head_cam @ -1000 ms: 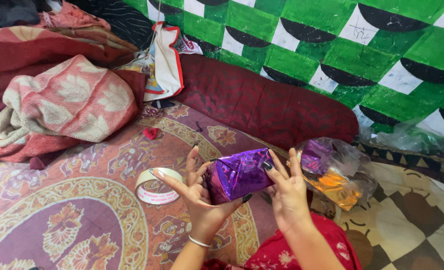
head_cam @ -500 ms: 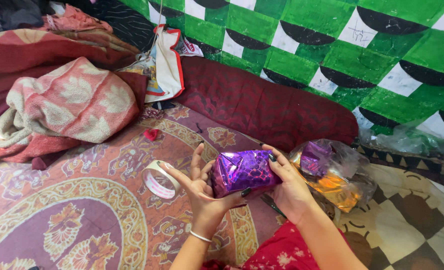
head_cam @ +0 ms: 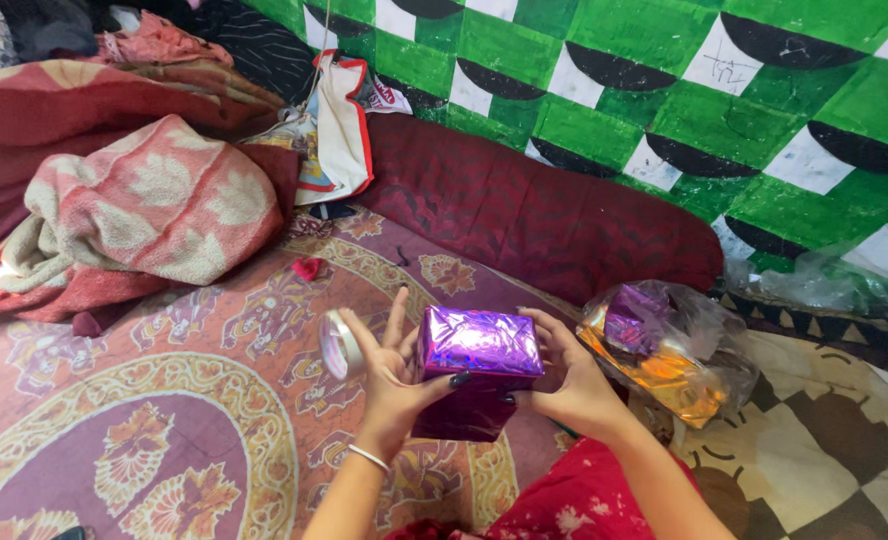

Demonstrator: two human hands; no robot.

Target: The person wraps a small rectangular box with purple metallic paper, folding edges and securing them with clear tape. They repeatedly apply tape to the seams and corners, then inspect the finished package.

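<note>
Item: purple foil-wrapped box (head_cam: 479,345), likely light, stiff, slippery; left hand (head_cam: 394,375) and right hand (head_cam: 564,385) clamped its opposite ends; tape roll (head_cam: 339,345) just left of box

A patterned maroon bedspread (head_cam: 164,420) covered the bed. On it lay a folded floral blanket (head_cam: 154,205), a dark red bolster (head_cam: 544,215) and a clear bag (head_cam: 679,350), apparently of shiny wrapping.

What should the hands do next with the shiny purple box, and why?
Probably pull a strip from the tape roll on the left hand. The purple box is already wrapped in foil, and both the left hand and right hand pinch it shut, so the folded paper seems ready for taping.
</note>
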